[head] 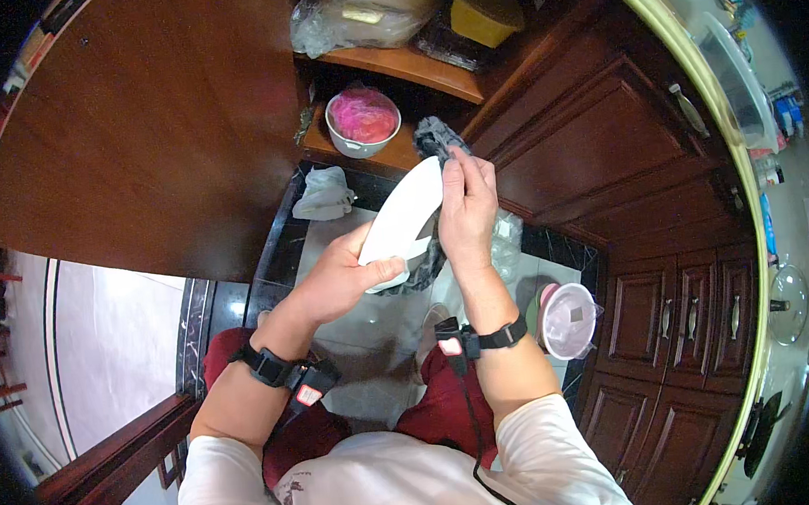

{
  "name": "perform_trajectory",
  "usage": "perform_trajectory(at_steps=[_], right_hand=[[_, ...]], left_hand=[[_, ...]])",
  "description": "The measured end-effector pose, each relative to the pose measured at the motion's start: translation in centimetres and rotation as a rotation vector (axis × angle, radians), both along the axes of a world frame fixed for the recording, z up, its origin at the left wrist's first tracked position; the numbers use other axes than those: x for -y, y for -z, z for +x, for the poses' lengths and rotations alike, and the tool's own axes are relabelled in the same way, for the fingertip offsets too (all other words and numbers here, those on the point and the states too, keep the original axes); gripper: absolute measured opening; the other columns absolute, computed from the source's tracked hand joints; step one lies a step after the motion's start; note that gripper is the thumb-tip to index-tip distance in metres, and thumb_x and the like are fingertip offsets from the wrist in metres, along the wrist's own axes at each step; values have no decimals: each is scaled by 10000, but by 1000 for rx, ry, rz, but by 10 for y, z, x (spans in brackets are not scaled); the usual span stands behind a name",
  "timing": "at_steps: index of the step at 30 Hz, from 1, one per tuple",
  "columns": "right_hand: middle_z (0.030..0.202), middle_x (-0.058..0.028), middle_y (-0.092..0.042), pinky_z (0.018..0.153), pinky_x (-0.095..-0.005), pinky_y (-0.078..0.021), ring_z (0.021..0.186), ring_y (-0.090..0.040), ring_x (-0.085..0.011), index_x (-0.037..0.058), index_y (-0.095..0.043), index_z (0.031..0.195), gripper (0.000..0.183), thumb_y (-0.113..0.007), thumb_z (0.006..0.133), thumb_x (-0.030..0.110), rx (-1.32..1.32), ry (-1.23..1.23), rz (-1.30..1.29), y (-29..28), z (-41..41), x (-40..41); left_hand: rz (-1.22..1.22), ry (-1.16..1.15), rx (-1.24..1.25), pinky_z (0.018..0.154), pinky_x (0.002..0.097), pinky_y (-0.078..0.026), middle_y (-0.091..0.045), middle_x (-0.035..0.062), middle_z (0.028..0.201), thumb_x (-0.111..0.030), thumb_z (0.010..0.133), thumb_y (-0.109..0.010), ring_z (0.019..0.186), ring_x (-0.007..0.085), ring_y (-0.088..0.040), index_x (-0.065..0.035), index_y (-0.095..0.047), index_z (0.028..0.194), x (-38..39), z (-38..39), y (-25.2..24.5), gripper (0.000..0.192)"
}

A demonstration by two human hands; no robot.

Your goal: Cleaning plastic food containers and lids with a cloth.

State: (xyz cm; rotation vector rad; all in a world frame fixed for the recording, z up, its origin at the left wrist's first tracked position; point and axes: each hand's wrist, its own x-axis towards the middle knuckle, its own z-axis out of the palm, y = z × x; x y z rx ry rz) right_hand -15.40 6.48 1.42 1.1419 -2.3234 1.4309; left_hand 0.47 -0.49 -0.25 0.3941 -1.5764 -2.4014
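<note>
My left hand [340, 277] grips a white dish [402, 214] at its lower end, thumb over the near edge. The dish is tilted up on its side, so whether it is a plate or a shallow bowl I cannot tell. At its upper right edge, my right hand [467, 203] pinches a dark, translucent plastic bag [437, 136]. More of this crumpled plastic shows behind and below the dish. Beyond my hands, a white bowl [356, 148] holding something wrapped in pink plastic sits on the low shelf of a wooden cabinet.
A crumpled white bag [324, 193] lies by the cabinet's base. Clear plastic [508, 243] and stacked basins [568, 322] are on the floor at right. The upper shelf [400, 69] carries a plastic-wrapped item and a yellow container [484, 15]. A large wooden door [141, 143] stands at left.
</note>
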Motion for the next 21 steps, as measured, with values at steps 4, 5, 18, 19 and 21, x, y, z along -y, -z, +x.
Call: perform_trajectory(at_steps=[4, 5, 18, 19, 21], right_hand=[[893, -158, -529, 719, -364, -452, 831, -536, -301, 48, -652, 949, 185, -621, 772, 91, -99, -169, -11, -10, 29, -3], [871, -148, -527, 694, -373, -458, 805, -538, -301, 80, -658, 918, 191, -655, 729, 102, -310, -257, -39, -12, 41, -2], [859, -120, -559, 678, -358, -451, 776, -540, -276, 58, -645, 820, 119, -671, 711, 100, -314, -269, -129, -22, 40, 3], [858, -113, -558, 676, -355, -447, 777, -532, -272, 66, -645, 814, 130, -681, 694, 100, -360, -321, -127, -23, 46, 3], [836, -112, -566, 682, -356, -441, 764, -526, -278, 68, -646, 790, 100, -676, 704, 110, -331, -235, -88, -22, 31, 3]], left_hand=[[169, -33, -44, 818, 267, -446, -588, 10, 1039, -98, 833, -629, 931, 93, -535, -32, -500, 1206, 12, 8, 15, 400], [246, -47, -81, 817, 270, -449, -590, 12, 1042, -90, 830, -630, 929, 95, -543, -36, -503, 1202, 15, 8, 18, 397], [330, -7, -33, 881, 313, -434, -588, 58, 1120, -62, 795, -653, 1008, 144, -556, -1, -486, 1221, 14, 19, 4, 462], [316, -3, 0, 886, 312, -429, -586, 61, 1127, -64, 794, -655, 1013, 144, -553, -1, -483, 1230, 15, 20, 4, 472], [299, 5, 33, 892, 311, -425, -585, 64, 1134, -67, 794, -656, 1018, 145, -550, 0, -479, 1238, 13, 20, 1, 483]])
